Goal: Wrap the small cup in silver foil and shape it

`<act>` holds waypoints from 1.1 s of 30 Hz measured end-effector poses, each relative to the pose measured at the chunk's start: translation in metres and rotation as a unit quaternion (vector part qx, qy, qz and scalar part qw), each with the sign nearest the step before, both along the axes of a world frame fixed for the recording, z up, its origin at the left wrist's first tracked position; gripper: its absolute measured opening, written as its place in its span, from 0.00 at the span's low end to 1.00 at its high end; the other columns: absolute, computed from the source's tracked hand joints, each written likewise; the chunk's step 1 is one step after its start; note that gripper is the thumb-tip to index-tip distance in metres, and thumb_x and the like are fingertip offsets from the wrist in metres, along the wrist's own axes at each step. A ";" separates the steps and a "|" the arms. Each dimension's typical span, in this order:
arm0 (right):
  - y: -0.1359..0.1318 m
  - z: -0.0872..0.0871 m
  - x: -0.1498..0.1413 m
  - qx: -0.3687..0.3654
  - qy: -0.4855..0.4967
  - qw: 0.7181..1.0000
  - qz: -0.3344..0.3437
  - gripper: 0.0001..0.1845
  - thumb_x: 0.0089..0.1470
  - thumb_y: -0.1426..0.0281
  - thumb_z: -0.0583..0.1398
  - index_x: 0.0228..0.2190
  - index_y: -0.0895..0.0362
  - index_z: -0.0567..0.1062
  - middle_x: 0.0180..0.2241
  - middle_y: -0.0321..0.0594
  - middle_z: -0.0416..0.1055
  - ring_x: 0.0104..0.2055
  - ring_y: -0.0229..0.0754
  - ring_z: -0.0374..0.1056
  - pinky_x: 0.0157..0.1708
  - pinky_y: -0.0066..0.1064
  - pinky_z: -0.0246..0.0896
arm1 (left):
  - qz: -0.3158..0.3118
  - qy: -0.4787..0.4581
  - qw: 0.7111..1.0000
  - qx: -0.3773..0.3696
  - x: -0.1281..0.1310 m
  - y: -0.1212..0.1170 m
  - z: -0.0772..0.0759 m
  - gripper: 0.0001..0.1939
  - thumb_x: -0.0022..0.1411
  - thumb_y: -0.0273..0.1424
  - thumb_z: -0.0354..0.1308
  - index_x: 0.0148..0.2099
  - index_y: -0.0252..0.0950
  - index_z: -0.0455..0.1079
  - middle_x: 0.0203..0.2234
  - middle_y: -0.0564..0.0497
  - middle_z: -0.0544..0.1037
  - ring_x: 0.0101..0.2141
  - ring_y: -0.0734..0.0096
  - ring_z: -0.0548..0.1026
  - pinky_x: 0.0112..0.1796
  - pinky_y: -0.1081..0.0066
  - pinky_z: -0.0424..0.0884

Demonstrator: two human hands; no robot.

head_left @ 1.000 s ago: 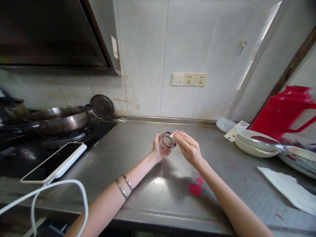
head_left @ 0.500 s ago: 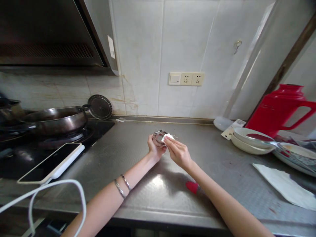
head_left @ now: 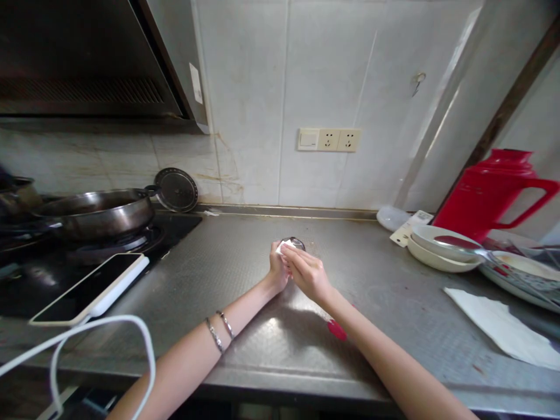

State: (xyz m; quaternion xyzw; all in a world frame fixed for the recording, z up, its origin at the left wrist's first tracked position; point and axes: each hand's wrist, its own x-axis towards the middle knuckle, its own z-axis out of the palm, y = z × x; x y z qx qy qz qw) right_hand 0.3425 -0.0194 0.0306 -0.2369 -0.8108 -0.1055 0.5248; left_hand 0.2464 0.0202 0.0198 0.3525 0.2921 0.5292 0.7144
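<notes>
My left hand (head_left: 278, 269) is closed around a small round shiny object (head_left: 296, 242), glassy or metallic, held over the middle of the counter. Its dark rim shows beyond my fingers; the rest is covered, so its exact kind is unclear. Pinched in my right hand (head_left: 308, 274) is a folded white tissue (head_left: 284, 248), pressed against the near left side of that object. The two hands meet here. Under my right forearm lies a red-ended thing (head_left: 337, 329), partly hidden by the arm.
To the left, a phone (head_left: 90, 289) with a white cable (head_left: 131, 319) rests by the stove, where a steel pan (head_left: 100, 216) stands. Stacked bowls (head_left: 444, 259), a red thermos jug (head_left: 490, 192) and a paper sheet (head_left: 499, 326) occupy the right side of the steel counter (head_left: 236, 245).
My right hand has moved left with the tissue, across the round object. The object has turned, so its open ring no longer faces me and only part of its rim shows.
</notes>
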 end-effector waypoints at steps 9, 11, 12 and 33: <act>0.019 0.029 0.037 -0.157 0.304 0.930 -0.137 0.17 0.58 0.59 0.56 0.35 0.57 0.79 0.33 0.41 0.79 0.34 0.42 0.74 0.36 0.31 0.67 | -0.120 0.089 0.988 -0.034 -0.013 0.000 0.016 0.34 0.58 0.59 0.40 0.48 0.35 0.65 0.25 0.48 0.76 0.13 0.72 0.69 0.12 0.73 0.66; 0.027 0.028 0.046 -0.189 0.337 0.912 -0.142 0.20 0.56 0.56 0.57 0.35 0.59 0.79 0.33 0.43 0.78 0.35 0.43 0.73 0.36 0.32 0.66 | -0.120 0.116 0.986 -0.022 -0.016 0.001 0.019 0.34 0.56 0.59 0.44 0.49 0.35 0.65 0.28 0.48 0.76 0.15 0.71 0.71 0.13 0.72 0.67; 0.031 0.027 0.049 -0.204 0.348 0.905 -0.137 0.21 0.55 0.55 0.57 0.34 0.59 0.80 0.34 0.44 0.78 0.35 0.44 0.72 0.36 0.32 0.65 | -0.116 0.132 0.984 -0.010 -0.018 0.002 0.021 0.34 0.56 0.58 0.46 0.50 0.35 0.65 0.29 0.48 0.76 0.16 0.70 0.72 0.13 0.72 0.68; 0.046 0.008 0.052 -0.380 0.313 0.867 -0.079 0.19 0.45 0.56 0.62 0.22 0.61 0.80 0.17 0.35 0.69 0.21 0.36 0.59 0.24 0.27 0.50 | 0.065 0.542 0.731 0.410 -0.025 -0.001 0.027 0.55 0.36 0.37 0.72 0.65 0.40 0.51 0.48 0.39 0.70 0.48 0.47 0.70 0.47 0.53 0.65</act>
